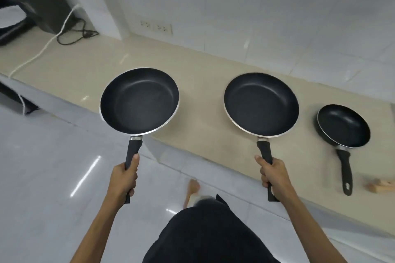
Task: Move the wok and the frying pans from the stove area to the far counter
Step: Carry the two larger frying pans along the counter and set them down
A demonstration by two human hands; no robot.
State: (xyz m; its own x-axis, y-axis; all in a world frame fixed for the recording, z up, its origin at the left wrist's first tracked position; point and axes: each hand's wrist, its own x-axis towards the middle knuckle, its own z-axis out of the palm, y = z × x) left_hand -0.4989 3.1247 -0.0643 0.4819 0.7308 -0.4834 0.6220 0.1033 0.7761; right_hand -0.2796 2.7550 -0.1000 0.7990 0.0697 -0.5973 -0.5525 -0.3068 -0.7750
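I hold two black non-stick frying pans by their black handles. My left hand [125,177] grips the handle of the left frying pan [139,100], which hangs over the counter's front edge. My right hand [274,174] grips the handle of the right frying pan [260,103], held above the beige counter [192,66]. A smaller black frying pan [344,126] rests on the counter at the right, its handle pointing toward me. No wok is in view.
A wooden item [380,186] lies on the counter beside the small pan's handle. A black appliance [32,2] with black and white cables [64,25] stands at the counter's far left. A wall socket [156,26] sits on the tiled back wall. White glossy floor lies below.
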